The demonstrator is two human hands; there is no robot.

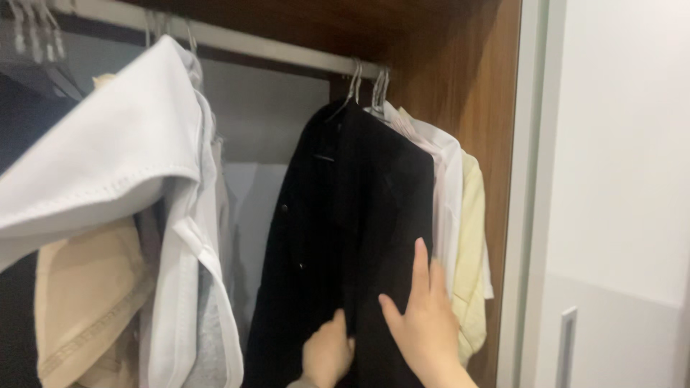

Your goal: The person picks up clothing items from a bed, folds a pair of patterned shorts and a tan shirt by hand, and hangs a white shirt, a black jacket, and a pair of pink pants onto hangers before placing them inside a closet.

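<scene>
Clothes fill an open wardrobe, and the black garment point(345, 237) hanging from the rail point(273, 47) serves as the landmark here. Far to its left, a white garment point(108, 151) bulges out close to the camera, with a beige piece point(79, 302) tucked under it and a grey one beside that; a bare stretch of rail and pale back wall separates this group from the black garment. The black garment hangs on a metal hanger point(352, 86), its long axis running straight down from the rail, its shoulders up at the hook and its hem out of view below. At its lower front the left hand point(327, 352) has its grip closed into a fist that pinches a fold of the dark cloth. Just to the right of that, the right hand point(424, 316) lies flat against the cloth, fingers spread and extended upward, holding nothing but pressing on the fabric. Directly right of the black garment hang a white shirt point(445, 187) and then a pale yellow top point(471, 244), both touching or nearly touching it, and beyond them stands the wooden side wall point(489, 93) of the wardrobe. As a judgement, the garment is already hung and what is left looks like smoothing or straightening its front.
</scene>
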